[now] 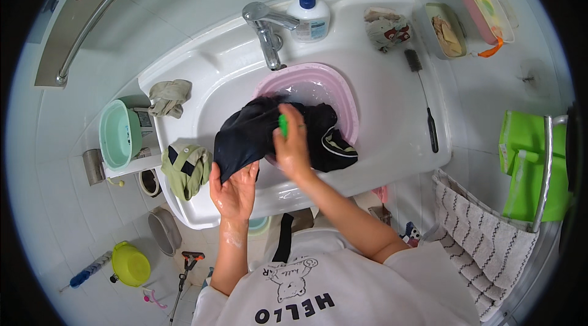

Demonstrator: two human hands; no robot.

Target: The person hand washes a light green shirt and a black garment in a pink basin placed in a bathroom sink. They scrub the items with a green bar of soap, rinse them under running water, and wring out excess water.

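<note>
A wet black garment (250, 128) with a pale-striped edge hangs over the near side of a pink plastic basin (351, 112) in the white washbasin. My left hand (234, 193), palm up and wet, holds the garment's left end, with the fingers partly hidden beneath the fabric. Over the middle of the cloth, my right hand (294, 147) grips a small bright green object (283, 126), mostly covered by the fingers and too hidden to identify. Sudsy water (317, 92) shows at the back of the basin. Lather clings to my left wrist.
Behind the basin stand a chrome faucet (268, 36) and a white pump bottle (312, 20). A green garment (188, 172) and a grey cloth (170, 98) lie on the left ledge. To the right are a bottle brush (422, 92) and a bunched patterned cloth (387, 30).
</note>
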